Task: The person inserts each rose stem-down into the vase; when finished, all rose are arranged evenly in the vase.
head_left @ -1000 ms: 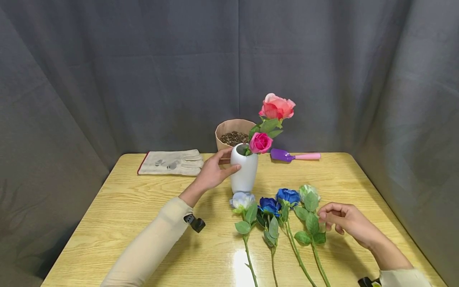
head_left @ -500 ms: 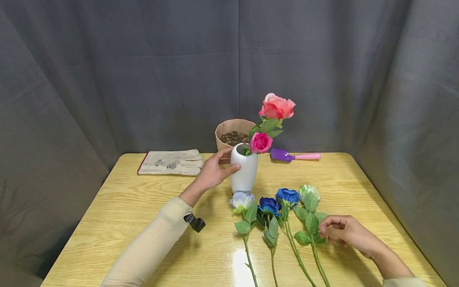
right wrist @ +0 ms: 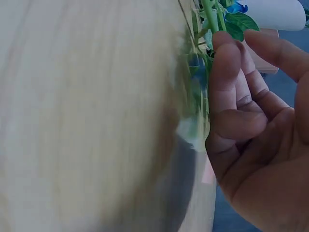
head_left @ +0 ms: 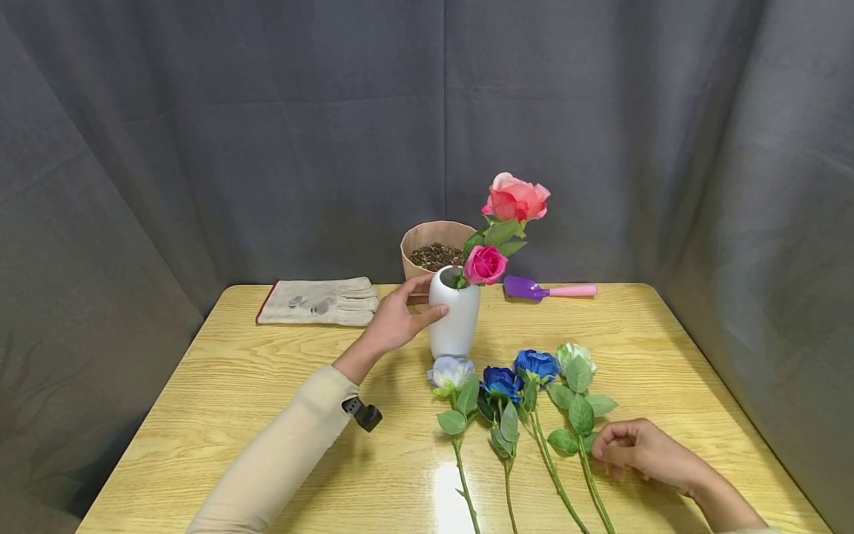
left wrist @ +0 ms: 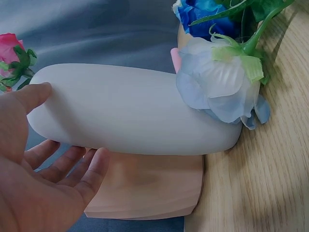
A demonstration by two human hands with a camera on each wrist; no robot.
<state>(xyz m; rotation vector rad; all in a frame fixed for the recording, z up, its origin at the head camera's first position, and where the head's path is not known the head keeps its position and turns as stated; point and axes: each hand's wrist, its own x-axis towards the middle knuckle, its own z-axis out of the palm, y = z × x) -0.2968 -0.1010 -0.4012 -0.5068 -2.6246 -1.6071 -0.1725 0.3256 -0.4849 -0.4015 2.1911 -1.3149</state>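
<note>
My left hand (head_left: pixel 398 317) holds a white vase (head_left: pixel 455 322) near its top, thumb in front and fingers behind. Upright in the vase stand a coral artificial rose (head_left: pixel 515 200) and a magenta rose (head_left: pixel 485 265). My right hand (head_left: pixel 650 454) hovers beside the leafy stem of a white-green artificial rose (head_left: pixel 575 359), fingers loosely bent. In the right wrist view, its thumb and fingertips are apart, with a green stem (right wrist: pixel 210 17) just beyond them. Two blue roses (head_left: pixel 536 366) and a pale blue-white rose (head_left: pixel 451 373) lie in a row to the left.
Behind the vase sits a tan pot (head_left: pixel 435 248) with dark soil. A white work glove (head_left: pixel 316 302) lies at the back left, a purple trowel (head_left: pixel 525 288) with pink handle at the back right. Grey curtains (head_left: pixel 320 141) surround the wooden table (head_left: pixel 267 393).
My right hand has come down along the white-green rose, from its upper leaves towards its bare stem. The leaf it covered now shows. My left hand and the vase have stayed put.
</note>
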